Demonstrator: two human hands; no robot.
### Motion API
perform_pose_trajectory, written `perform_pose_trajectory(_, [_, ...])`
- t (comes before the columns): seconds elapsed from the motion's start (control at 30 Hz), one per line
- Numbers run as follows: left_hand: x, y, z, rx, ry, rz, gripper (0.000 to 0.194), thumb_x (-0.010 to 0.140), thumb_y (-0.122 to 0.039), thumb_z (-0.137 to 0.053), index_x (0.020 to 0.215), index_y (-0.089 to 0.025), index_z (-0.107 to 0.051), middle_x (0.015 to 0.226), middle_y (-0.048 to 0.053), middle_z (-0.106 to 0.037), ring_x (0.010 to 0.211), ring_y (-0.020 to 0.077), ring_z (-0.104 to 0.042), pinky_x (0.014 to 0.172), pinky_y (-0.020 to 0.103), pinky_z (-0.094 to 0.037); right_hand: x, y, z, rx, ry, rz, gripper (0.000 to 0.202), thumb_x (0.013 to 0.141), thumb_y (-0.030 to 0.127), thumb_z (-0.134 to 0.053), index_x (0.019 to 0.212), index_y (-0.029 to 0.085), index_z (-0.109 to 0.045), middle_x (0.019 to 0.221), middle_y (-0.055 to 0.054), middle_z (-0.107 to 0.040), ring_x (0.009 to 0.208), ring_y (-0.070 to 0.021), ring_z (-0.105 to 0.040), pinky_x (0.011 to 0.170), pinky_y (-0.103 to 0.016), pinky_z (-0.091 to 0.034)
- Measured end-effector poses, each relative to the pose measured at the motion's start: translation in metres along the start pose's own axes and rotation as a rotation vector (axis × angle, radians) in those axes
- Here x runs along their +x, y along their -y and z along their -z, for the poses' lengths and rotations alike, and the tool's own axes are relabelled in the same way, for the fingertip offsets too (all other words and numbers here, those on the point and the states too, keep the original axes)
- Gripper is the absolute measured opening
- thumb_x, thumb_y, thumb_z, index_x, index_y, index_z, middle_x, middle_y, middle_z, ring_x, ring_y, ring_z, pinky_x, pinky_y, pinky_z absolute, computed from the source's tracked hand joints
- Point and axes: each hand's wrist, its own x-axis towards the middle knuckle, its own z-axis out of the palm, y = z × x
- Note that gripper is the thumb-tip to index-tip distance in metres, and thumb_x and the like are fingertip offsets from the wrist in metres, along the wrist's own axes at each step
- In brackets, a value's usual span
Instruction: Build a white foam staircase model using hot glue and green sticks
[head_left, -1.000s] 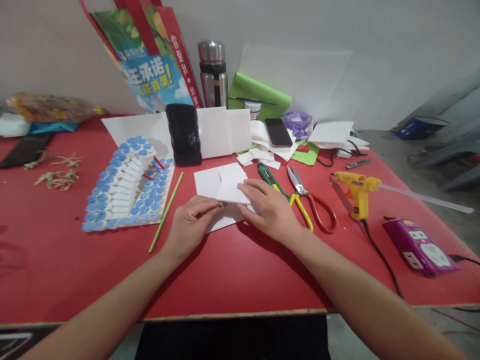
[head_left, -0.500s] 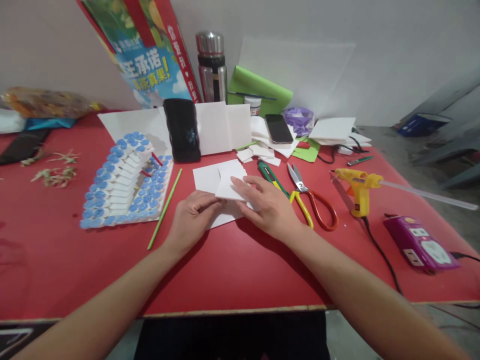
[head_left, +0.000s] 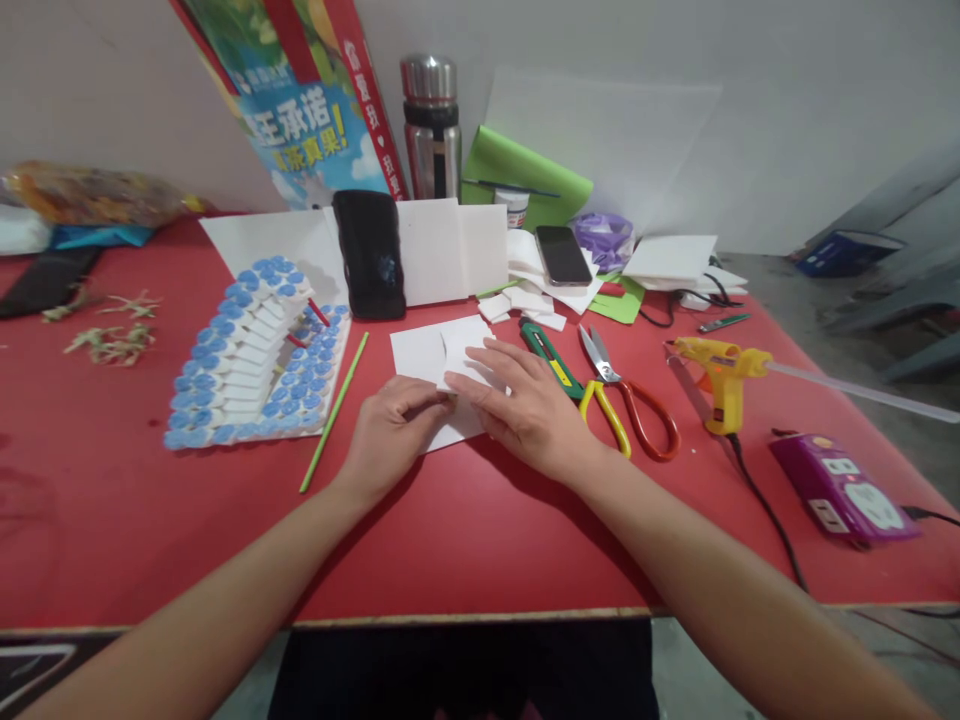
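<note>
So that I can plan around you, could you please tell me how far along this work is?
The blue-and-white stepped model already looks largely assembled, its white steps in place. In hand is a small white card piece: the left hand pinches at its near edge, the right hand rests on top. Loose white card scraps and a thin green stick lie unattached; whether these are left to add is unclear.
</note>
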Motion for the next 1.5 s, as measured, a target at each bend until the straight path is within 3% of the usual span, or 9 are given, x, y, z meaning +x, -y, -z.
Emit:
perform_pose_trajectory(0.17, [0.0005, 0.0004, -0.0006, -0.002, -0.004, -0.043, 0.016, 0.088, -0.030, -0.069, 0.082, -0.026, -0.083, 0.086, 0.004, -0.081, 0.088, 0.0245, -0.069, 0.090, 0.042, -0.053, 0.0007, -0.0006, -0.0007, 0.010, -0.017, 0.036, 0.043, 0.101, 0.011, -0.055, 0.139, 0.028, -0.067, 0.142, -0.009, -0.067, 0.143, -0.0308, -0.052, 0.115, -0.055, -0.049])
perform_pose_trajectory(0.8, [0.0021, 0.0027, -0.0030, 0.001, -0.028, -0.092, 0.016, 0.086, -0.026, -0.068, 0.081, -0.027, -0.083, 0.085, 0.003, -0.081, 0.085, 0.0224, -0.069, 0.086, 0.040, -0.053, 0.0014, -0.0040, -0.0055, 0.042, -0.093, 0.117, 0.041, 0.100, 0.007, -0.055, 0.137, 0.021, -0.066, 0.138, -0.016, -0.067, 0.136, -0.0305, -0.057, 0.110, -0.055, -0.055])
perform_pose_trajectory(1.0, [0.0016, 0.0045, -0.0017, 0.022, -0.023, -0.081, 0.015, 0.087, -0.024, -0.067, 0.083, -0.025, -0.082, 0.087, 0.004, -0.080, 0.089, 0.0237, -0.069, 0.086, 0.041, -0.053, 0.0015, -0.0036, -0.0070, 0.038, -0.064, 0.074, 0.045, 0.099, 0.006, -0.054, 0.137, 0.026, -0.066, 0.139, -0.013, -0.066, 0.138, -0.0297, -0.057, 0.110, -0.057, -0.054])
perform_pose_trajectory(1.2, [0.0015, 0.0053, -0.0008, 0.051, -0.019, -0.095, 0.016, 0.087, -0.022, -0.065, 0.083, -0.024, -0.080, 0.088, 0.005, -0.078, 0.089, 0.0232, -0.068, 0.085, 0.040, -0.052, 0.0014, -0.0041, -0.0069, 0.044, -0.084, 0.097, 0.041, 0.101, 0.008, -0.053, 0.137, 0.023, -0.067, 0.138, -0.016, -0.067, 0.136, -0.0300, -0.058, 0.110, -0.055, -0.055])
perform_pose_trajectory(1.5, [0.0024, 0.0026, -0.0027, 0.072, -0.023, -0.138, 0.016, 0.088, -0.024, -0.067, 0.079, -0.024, -0.079, 0.085, 0.005, -0.078, 0.086, 0.0226, -0.067, 0.083, 0.038, -0.051, 0.0012, -0.0045, -0.0067, 0.045, -0.069, 0.081, 0.041, 0.102, 0.010, -0.053, 0.137, 0.026, -0.066, 0.141, -0.015, -0.066, 0.138, -0.0302, -0.057, 0.109, -0.056, -0.054])
